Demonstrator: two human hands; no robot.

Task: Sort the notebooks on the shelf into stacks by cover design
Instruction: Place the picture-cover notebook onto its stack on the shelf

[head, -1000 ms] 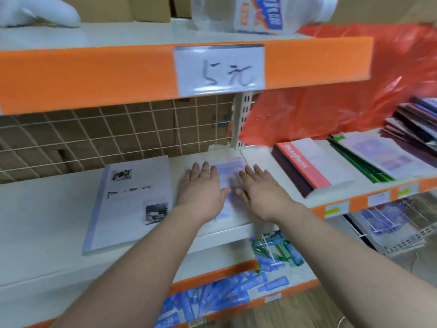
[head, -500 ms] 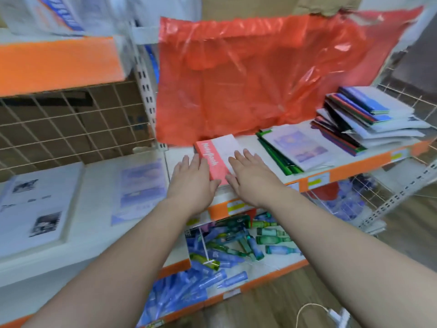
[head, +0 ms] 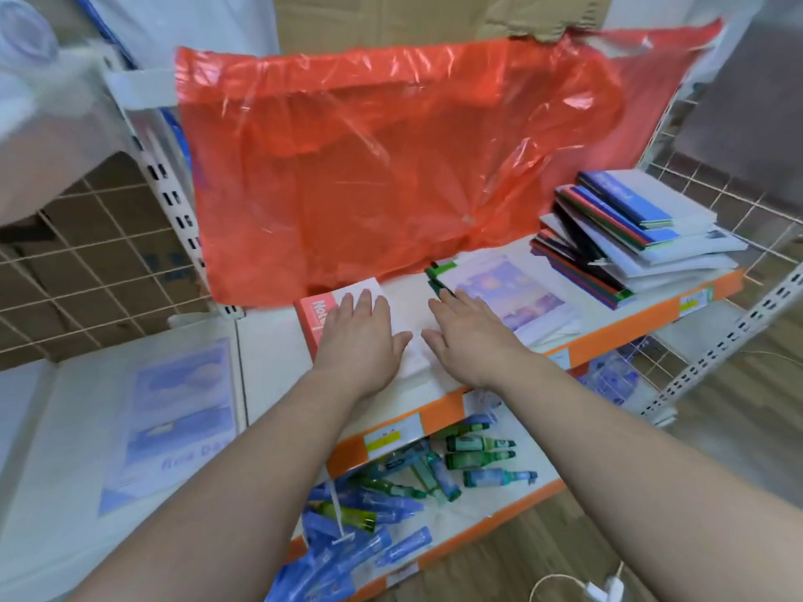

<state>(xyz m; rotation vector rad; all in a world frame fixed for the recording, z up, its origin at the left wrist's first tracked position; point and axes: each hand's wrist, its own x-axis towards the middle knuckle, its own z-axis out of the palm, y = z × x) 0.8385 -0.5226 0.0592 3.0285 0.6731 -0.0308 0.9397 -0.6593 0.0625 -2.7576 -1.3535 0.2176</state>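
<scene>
Nearest, on the left part of the shelf (head: 269,354), a pale blue notebook (head: 174,419) lies alone. Both forearms reach in past it. The left hand (head: 360,341) lies flat on the pink-edged notebook (head: 313,321), its fingers (head: 364,304) straight and close together, gripping nothing. The right hand (head: 471,345) is flat too, fingers (head: 454,304) straight and slightly spread. Its thumb is just beside that notebook's white cover and its fingertips are at the near corner of the lilac notebook (head: 517,299); I cannot tell whether they touch it.

This looks like squaring up one stack before reaching for another cover. The next move probably calls for lifting the lilac notebook, or one from the mixed pile (head: 630,241) at the far right, and laying it with its match.
</scene>
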